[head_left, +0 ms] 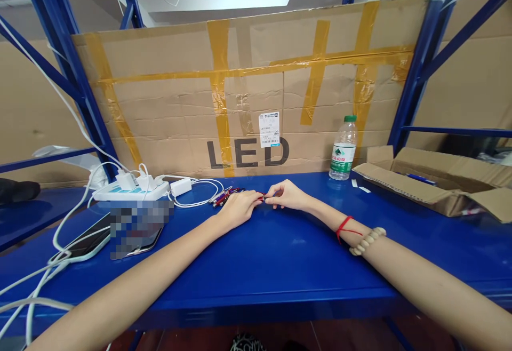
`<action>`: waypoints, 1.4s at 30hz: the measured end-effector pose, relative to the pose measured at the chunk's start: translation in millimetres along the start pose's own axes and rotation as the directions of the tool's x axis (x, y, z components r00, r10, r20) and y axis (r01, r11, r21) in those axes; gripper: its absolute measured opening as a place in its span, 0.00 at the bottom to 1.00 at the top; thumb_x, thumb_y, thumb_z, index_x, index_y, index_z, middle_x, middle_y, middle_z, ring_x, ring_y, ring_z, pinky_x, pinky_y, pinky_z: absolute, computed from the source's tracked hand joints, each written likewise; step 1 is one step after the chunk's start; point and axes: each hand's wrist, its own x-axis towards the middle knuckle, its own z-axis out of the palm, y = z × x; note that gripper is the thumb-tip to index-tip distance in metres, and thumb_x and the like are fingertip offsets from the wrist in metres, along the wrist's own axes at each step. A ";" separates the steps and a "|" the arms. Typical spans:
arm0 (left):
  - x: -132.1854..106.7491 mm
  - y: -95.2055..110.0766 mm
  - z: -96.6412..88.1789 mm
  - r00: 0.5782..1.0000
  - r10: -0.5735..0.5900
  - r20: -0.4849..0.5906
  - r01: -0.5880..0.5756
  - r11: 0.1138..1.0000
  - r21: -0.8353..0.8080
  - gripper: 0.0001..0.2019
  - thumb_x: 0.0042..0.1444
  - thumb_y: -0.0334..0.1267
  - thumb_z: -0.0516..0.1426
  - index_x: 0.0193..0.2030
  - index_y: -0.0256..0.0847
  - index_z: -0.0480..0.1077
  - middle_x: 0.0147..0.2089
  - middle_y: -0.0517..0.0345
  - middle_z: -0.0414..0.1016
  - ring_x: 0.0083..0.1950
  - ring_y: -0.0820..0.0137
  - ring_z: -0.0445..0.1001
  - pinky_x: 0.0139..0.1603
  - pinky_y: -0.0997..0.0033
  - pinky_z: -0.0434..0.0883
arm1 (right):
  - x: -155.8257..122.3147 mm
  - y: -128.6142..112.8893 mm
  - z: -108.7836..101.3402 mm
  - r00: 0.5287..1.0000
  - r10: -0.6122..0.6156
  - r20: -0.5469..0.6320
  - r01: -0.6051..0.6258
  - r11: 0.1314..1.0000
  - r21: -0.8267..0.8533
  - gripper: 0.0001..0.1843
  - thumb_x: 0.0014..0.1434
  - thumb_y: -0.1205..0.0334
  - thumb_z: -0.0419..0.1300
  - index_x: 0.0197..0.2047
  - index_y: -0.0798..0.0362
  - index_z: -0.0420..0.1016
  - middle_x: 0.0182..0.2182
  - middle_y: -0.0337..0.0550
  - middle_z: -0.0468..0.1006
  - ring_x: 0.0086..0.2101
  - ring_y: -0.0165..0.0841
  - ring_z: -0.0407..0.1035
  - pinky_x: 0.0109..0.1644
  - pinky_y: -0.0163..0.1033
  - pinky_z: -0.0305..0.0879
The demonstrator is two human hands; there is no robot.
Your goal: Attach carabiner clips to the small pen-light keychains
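Observation:
My left hand (238,208) lies palm down at the middle of the blue shelf, fingers closed and pointing right. Beside and partly under it is a small bunch of red, blue and purple pens (224,196) with shiny metal ends. A short stretch of a red pen (261,198) shows between the two hands; the rest is hidden by my fingers. My left fingertips hold it from the left. On the other side my right hand (287,195) pinches its right end between thumb and forefinger.
A water bottle (343,151) stands at the back right, near an open cardboard box (424,196) with a blue pen inside. At left are a power strip (132,192), white cables, a charger (181,186) and two phones (90,238). Taped cardboard (172,121) closes the back.

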 end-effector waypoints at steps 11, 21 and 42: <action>1.3 -2.9 2.4 0.992 -0.006 -0.128 0.017 0.996 0.084 0.12 0.60 0.35 0.46 0.46 0.40 0.67 0.39 0.57 0.73 0.40 0.69 0.69 0.41 0.70 0.66 | 1.2 -2.6 4.2 0.997 0.020 -0.071 -0.022 1.000 -0.021 0.15 0.43 0.53 0.63 0.26 0.59 0.73 0.19 0.40 0.71 0.18 0.24 0.65 0.17 0.26 0.57; 2.1 -1.9 1.2 0.992 -0.022 -0.127 0.024 1.000 0.012 0.13 0.60 0.37 0.47 0.50 0.42 0.65 0.41 0.58 0.73 0.42 0.69 0.70 0.43 0.71 0.67 | -2.6 -8.7 4.8 0.991 0.100 -0.089 -0.092 0.992 0.085 0.19 0.39 0.49 0.66 0.23 0.59 0.71 0.20 0.38 0.70 0.18 0.22 0.63 0.17 0.25 0.57; 4.6 7.7 2.0 0.984 -0.169 -0.054 0.173 0.980 0.095 0.12 0.61 0.35 0.42 0.46 0.42 0.62 0.43 0.56 0.72 0.45 0.67 0.71 0.41 0.69 0.68 | 2.2 3.2 13.4 0.993 0.074 -0.095 -0.057 0.982 0.179 0.21 0.43 0.45 0.62 0.25 0.58 0.68 0.24 0.38 0.71 0.17 0.20 0.62 0.16 0.24 0.54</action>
